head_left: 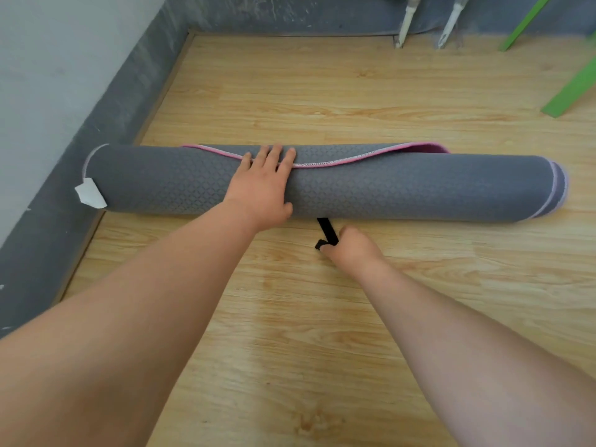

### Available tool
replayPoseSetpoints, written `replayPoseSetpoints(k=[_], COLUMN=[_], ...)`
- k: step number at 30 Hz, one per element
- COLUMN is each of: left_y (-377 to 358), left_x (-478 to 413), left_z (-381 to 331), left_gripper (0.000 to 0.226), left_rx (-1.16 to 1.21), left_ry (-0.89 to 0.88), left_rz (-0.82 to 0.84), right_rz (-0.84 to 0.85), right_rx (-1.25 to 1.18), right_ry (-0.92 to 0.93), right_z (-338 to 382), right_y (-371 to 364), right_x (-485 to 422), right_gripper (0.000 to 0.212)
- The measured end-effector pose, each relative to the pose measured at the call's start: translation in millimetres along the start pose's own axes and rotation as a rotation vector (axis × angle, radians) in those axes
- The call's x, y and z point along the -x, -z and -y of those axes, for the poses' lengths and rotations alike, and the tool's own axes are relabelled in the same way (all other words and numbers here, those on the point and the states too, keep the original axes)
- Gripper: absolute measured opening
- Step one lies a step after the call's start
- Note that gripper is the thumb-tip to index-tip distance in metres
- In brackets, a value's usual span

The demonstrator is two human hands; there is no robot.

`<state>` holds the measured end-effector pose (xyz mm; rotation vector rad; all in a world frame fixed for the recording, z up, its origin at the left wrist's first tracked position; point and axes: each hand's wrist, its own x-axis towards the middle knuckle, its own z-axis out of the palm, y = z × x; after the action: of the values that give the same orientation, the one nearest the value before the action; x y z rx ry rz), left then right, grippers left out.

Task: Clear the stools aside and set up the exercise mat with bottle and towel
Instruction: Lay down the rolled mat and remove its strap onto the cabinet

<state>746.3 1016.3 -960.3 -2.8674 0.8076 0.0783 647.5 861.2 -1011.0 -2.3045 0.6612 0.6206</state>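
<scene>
Down on the wooden floor [322,91], the rolled grey mat [419,188] is lying crosswise, its left end close to the wall [32,75]. The left hand [261,188] is resting flat on top of the roll near its middle, with straight fingers [277,156] reaching the loose pink-stitched edge; its grip is wide open and holding nothing. The right hand [351,250] is sitting just in front of the mat, its grip curling tight around a black strap [326,232] that is running out from under the roll. A white tag [88,191] is sticking out at the mat's left end.
</scene>
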Motion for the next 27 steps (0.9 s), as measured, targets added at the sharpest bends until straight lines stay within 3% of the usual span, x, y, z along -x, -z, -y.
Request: replayPoseSetpoints(k=[4,8,11,17,19,24,27], left_y=[-8.6,-15.2,-16.9,-10.1,-6.2,0.8,4.2], left_x=[5.5,9.3,8.4,0.9,-3.6,-3.7,-1.1], left_z=[-13.5,-15.8,-16.5,-12.7,-9.4,-5.4,-0.9], left_gripper=[0.115,0.122,0.121,0.111,0.107,0.103,0.086], left_rx=[-0.073,-0.139,-0.183,-0.189,-0.156,-0.104,0.016], left_ry=[0.016,0.029,0.032,0.014,0.014,-0.005,-0.013], left_rz=[0.008,-0.010,-0.013,0.002,0.008,0.030,-0.033], right_rz=[-0.077,-0.018,0.157,0.754,0.749,0.679,0.678], right_rx=[0.154,0.249,0.385,0.771,0.867,0.521,0.253], right_ry=[0.007,0.007,0.047,0.114,0.143,0.112,0.162], right_z=[13.1,17.3,23.2,31.2,27.3,22.5,35.7], right_y=[-2.2,0.5,8.2,10.2,4.0,3.8,21.0], right_x=[-7.6,-13.5,-8.9,2.3,7.8,5.0,4.4], right_gripper=[0.029,0.026,0.006,0.012,0.012,0.014,0.023])
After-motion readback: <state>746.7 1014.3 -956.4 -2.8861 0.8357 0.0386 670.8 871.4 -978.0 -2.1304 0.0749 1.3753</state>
